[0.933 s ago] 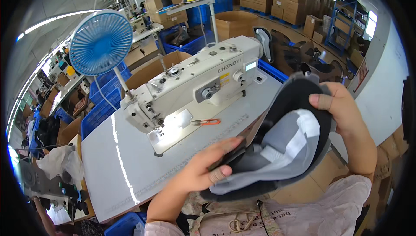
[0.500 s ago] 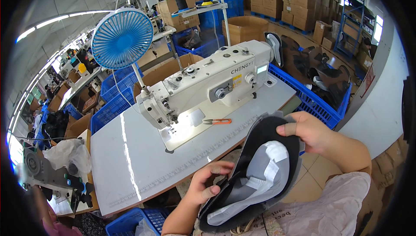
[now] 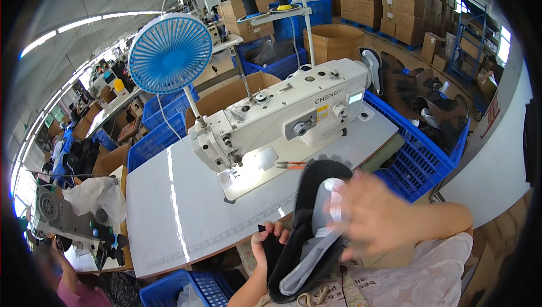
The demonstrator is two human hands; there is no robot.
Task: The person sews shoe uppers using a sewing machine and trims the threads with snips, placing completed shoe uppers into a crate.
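Black padded piece [image 3: 306, 222], long axis aslant toward sewing machine [image 3: 282, 106]

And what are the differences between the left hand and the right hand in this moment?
The left hand is fairly sharp; the right hand is blurred.
The left hand curls its fingers at the left edge of the black piece; the right hand is over its pale lining, touching or not I cannot tell.
Both are ungloved.

Blk, gry & wht fabric piece [image 3: 305, 216], off-wht sewing mach. [image 3: 282, 112], blue fan [image 3: 170, 53], blue crate [image 3: 418, 166]
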